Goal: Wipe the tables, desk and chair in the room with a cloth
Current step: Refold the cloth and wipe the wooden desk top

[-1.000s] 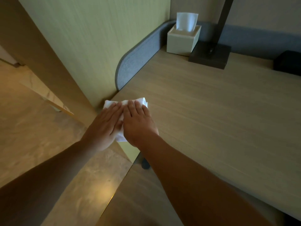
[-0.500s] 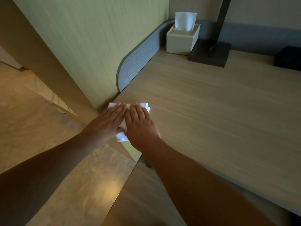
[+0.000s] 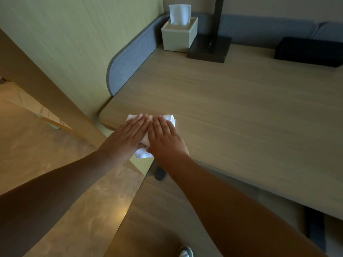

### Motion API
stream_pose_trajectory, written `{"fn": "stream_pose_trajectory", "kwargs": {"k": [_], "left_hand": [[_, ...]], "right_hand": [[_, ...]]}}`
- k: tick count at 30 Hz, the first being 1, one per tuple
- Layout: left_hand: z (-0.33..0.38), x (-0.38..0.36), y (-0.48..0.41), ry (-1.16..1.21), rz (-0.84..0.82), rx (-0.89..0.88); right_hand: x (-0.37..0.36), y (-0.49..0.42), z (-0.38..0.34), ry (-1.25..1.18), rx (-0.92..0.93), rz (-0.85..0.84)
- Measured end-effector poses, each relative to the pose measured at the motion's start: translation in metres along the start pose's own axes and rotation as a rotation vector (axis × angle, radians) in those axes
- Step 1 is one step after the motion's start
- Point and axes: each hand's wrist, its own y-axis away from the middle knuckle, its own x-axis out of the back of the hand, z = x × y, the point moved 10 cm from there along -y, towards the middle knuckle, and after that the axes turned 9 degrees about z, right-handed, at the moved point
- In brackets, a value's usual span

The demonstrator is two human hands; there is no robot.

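Note:
A white cloth (image 3: 142,153) lies flat on the near left corner of the wooden desk (image 3: 241,112). My left hand (image 3: 126,137) and my right hand (image 3: 165,140) press down on it side by side, fingers stretched and pointing away from me. Most of the cloth is hidden under the two palms; its edges show past the fingertips and between the wrists.
A tissue box (image 3: 179,34), a dark lamp base (image 3: 209,48) and a black box (image 3: 308,51) stand along the desk's back edge. A grey padded panel (image 3: 128,62) rims the back and left side. A wood wall panel rises at left; stone floor (image 3: 37,145) lies below.
Both hands have slid the cloth to the right, away from the left wall panel, and a little toward the desk's front edge.

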Motion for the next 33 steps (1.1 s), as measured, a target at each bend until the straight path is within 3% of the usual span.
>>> {"fn": "stream_pose_trajectory", "kwargs": {"k": [9,21,33], "left_hand": [[0.125,0.034,-0.058,0.036,0.087,-0.074],[0.294,0.099,-0.143,0.105,0.204,-0.169],[0.474,0.147,-0.229,0.162,0.256,-0.272]], "right_hand": [[0.013,0.116,0.085,0.093,-0.062,0.021],[0.041,0.272,0.203,0.215,-0.140,0.255],[0.064,0.440,0.323,0.310,-0.285,0.241]]}}
